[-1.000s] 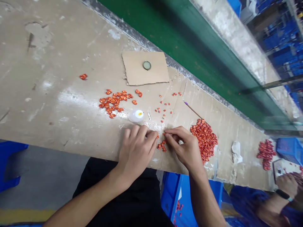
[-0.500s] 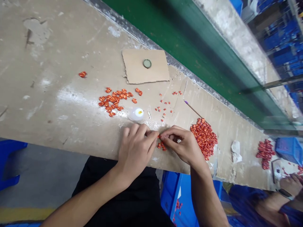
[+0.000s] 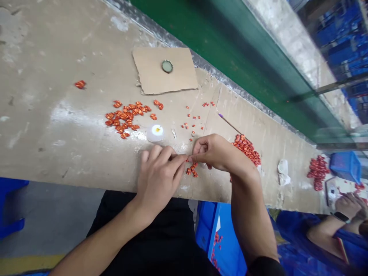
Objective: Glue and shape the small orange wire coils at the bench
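Surface: worn workbench (image 3: 57, 145), pale and scuffed
Landmark: cardboard sheet (image 3: 163, 73), bottle cap (image 3: 167, 66) on top
Below landmark: crimped orange pieces (image 3: 123, 118), scattered
Right of landmark: purple-tipped stick (image 3: 230, 124), orange heap (image 3: 247, 150)

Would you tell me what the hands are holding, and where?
The left hand and right hand seem to pinch a tiny orange piece; the exact hold is too small to tell.
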Demonstrator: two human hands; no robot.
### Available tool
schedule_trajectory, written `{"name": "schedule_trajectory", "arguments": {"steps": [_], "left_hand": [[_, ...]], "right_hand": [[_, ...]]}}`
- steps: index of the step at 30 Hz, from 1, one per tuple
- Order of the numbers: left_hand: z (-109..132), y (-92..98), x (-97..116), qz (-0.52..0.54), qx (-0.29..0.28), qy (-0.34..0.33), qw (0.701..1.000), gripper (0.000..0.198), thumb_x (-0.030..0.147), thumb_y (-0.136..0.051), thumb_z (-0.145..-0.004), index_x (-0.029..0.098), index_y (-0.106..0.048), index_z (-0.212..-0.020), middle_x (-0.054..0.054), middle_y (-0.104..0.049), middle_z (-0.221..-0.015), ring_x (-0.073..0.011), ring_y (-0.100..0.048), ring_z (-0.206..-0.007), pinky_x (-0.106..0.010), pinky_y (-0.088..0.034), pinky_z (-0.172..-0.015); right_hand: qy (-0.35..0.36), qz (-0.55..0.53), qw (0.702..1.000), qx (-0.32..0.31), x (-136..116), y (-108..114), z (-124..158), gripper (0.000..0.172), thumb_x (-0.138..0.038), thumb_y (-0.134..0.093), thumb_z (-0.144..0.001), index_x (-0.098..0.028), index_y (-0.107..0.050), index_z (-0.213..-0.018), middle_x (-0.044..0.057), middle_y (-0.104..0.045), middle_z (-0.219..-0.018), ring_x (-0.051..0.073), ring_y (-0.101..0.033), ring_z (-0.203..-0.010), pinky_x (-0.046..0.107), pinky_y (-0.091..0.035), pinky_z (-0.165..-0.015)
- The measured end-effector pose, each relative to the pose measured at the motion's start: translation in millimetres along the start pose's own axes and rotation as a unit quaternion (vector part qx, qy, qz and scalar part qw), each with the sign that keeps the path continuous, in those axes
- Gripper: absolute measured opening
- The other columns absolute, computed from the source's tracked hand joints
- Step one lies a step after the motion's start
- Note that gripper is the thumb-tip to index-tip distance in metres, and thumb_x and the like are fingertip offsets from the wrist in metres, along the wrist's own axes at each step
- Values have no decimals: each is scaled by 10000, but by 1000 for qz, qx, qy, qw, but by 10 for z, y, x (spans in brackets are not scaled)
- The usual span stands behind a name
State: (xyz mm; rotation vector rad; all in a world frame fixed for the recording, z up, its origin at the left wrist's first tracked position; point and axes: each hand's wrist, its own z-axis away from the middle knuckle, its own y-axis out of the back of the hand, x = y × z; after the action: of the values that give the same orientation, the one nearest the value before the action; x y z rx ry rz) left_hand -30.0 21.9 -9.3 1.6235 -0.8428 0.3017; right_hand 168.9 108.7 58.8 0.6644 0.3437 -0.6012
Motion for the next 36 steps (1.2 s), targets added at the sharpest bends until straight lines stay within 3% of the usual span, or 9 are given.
{"name": "schedule_trajectory", "arguments": {"steps": [4, 8, 13, 15, 17, 20, 28, 32, 36], "left_hand": [[5, -6, -9, -11, -3, -1, 1000, 117, 257, -745, -1096, 299, -812, -1183, -22, -716, -975, -280, -527, -978, -459, -321, -841], [5, 2, -13, -8, -7, -8, 1000, 132, 266, -732, -1107, 293, -805, -1213, -24, -721, -985, -280, -521, -973, -456, -313, -831], [23, 45, -32, 36, -21, -39, 998, 170, 179, -697, -1103, 288, -783, -1202, 7, -753, -1024, -248, -572, -974, -454, -318, -846], [40, 66, -45, 65, -5, -29, 997, 164, 149, -676, -1102, 271, -769, -1159, 12, -752, -1030, -228, -612, -979, -447, -342, -867], [61, 90, -63, 108, 20, -17, 994, 173, 113, -654, -1097, 253, -751, -1127, 13, -742, -1027, -205, -652, -989, -431, -387, -901], [92, 130, -102, 167, 52, -13, 985, 182, 88, -644, -1089, 235, -729, -1151, 9, -727, -1034, -181, -682, -1003, -395, -472, -946], [131, 117, -158, 195, 57, -37, 978, 205, 99, -656, -1075, 247, -721, -1202, 12, -685, -1021, -170, -675, -968, -339, -530, -936], [129, 62, -169, 161, 54, -57, 984, 181, 135, -651, -1086, 246, -715, -1214, 4, -688, -1002, -193, -676, -959, -356, -518, -947], [128, 29, -225, 116, 32, -71, 990, 130, 194, -636, -1101, 243, -724, -1182, -8, -704, -983, -227, -681, -970, -384, -499, -967]], "right_hand": [[23, 38, 999, -16, -98, 58, -31, 177, -117, -833, -795, -210, -700, -723, -56, -632, -555, 105, -530, -460, 255, -336, -454], [88, -39, 995, -17, 108, -34, 98, 77, -220, -798, -919, -216, -750, -859, -45, -680, -666, 132, -602, -599, 258, -431, -538], [253, 5, 949, 188, 322, -463, 376, 156, -228, -621, -1129, -228, -776, -1146, 47, -795, -1057, 206, -716, -973, 373, -572, -896], [308, 56, 921, 233, 376, -720, 432, 224, -178, -571, -1149, -229, -747, -1278, 92, -791, -1255, 256, -706, -1194, 453, -548, -1072], [324, 112, 897, 278, 449, -954, 428, 286, -201, -630, -1140, -235, -698, -1416, 121, -768, -1391, 297, -683, -1297, 490, -537, -1099], [345, 170, 855, 349, 624, -1108, 353, 250, -178, -682, -1122, -245, -719, -1360, 101, -795, -1295, 289, -708, -1220, 472, -547, -1023], [249, 183, 742, 596, 1295, -751, 610, 196, -104, -701, -1080, -256, -748, -1194, 86, -784, -1182, 289, -724, -1148, 522, -521, -1052], [235, 127, 747, 609, 1455, -1075, 704, 160, -106, -668, -1072, -238, -712, -1151, 68, -744, -1066, 260, -699, -1002, 454, -535, -892], [231, 122, 694, 671, 1525, -1405, 506, 184, -84, -619, -1060, -243, -660, -1143, 48, -694, -966, 244, -636, -898, 435, -499, -831]]}}
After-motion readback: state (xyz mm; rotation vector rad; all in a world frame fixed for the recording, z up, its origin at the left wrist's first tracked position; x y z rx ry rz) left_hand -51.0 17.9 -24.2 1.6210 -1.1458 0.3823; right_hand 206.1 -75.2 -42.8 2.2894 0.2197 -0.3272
